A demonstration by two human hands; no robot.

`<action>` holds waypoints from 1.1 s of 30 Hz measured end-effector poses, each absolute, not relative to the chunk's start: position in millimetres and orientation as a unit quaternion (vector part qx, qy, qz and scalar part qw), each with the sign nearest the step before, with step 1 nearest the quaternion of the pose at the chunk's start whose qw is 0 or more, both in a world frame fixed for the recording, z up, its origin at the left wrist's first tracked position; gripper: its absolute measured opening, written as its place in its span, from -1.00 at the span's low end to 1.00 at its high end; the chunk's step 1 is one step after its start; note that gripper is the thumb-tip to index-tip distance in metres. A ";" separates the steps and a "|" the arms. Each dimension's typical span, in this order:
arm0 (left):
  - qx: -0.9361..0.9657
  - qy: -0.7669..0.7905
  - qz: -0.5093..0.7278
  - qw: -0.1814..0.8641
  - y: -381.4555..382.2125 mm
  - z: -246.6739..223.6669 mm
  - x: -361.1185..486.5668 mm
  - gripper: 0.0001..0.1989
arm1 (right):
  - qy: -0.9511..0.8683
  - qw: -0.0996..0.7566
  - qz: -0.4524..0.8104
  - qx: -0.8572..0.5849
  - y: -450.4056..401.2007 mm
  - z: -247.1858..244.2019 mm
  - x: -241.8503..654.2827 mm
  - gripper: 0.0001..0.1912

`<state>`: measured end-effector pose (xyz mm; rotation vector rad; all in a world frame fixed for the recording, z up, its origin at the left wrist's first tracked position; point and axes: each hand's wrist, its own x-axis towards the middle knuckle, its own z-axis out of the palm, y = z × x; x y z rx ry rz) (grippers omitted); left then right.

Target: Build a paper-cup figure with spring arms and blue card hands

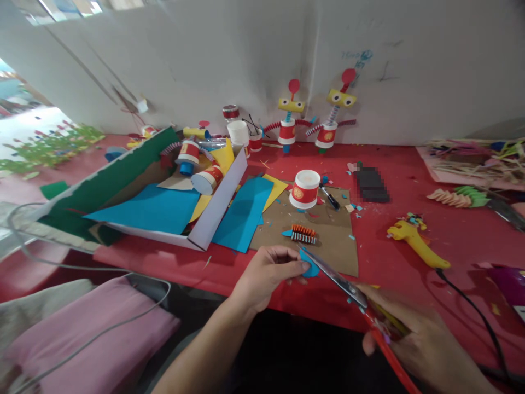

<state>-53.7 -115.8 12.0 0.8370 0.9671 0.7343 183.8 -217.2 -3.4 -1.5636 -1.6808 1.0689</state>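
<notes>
A small piece of blue paper is pinched between the thumb and fingers of the left hand, just above the near edge of the desk. A pair of scissors is gripped in the right hand, the fingers curled about the handles; the blades are pointed at the paper and overlap its edge in view. Whether the blades are parted cannot be told.

The desk is covered in red. A brown board is laid in front of the hands and strewn with paper scraps. On it are noted an upright white cup with a red band, its base uppermost, and folded paper strips in orange and in white and dark. A black marker is seen just beside the cup. Blue sheets are overlapped on the board's left side, next to an open box filled with paper and cup figures.

To the right, a yellow glue gun is laid with its black cord trailed to the desk edge. Two cup figures are stood against a pale wall. At lower left, a pink cloth is crossed by a grey cable.
</notes>
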 end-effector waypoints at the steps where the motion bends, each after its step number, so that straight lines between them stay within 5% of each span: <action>1: 0.382 0.440 0.335 0.741 -115.7 11.9 -53.7 -0.80 | -0.638 0.294 0.400 -0.588 -216.9 -3.5 185.6 -0.53; 8: 0.423 0.458 0.326 0.711 -112.8 7.9 -56.9 -0.86 | -0.640 0.225 0.318 -0.662 -207.6 -3.7 199.6 -0.52; 15: 0.627 0.477 0.291 0.543 -129.0 -12.8 -50.6 -0.94 | -0.635 0.155 0.107 -0.749 -183.6 -25.6 229.5 -0.49; 20: 0.595 0.424 0.246 0.638 -137.1 -17.6 -44.1 -0.91 | -0.665 0.130 0.062 -0.733 -171.7 -45.1 249.0 -0.53; 24: 0.645 0.472 0.296 0.523 -136.0 -16.1 -46.8 -0.94 | -0.694 0.087 -0.020 -0.714 -170.2 -52.6 252.5 -0.54; 28: 0.651 0.411 0.306 0.560 -118.1 -19.2 -53.9 -0.92 | -0.684 0.068 -0.117 -0.717 -171.4 -46.3 238.0 -0.60; 33: 0.720 0.511 0.336 0.328 -68.5 -29.4 -62.8 -0.90 | -0.728 0.153 -0.113 -0.658 -183.0 -34.3 183.1 -0.67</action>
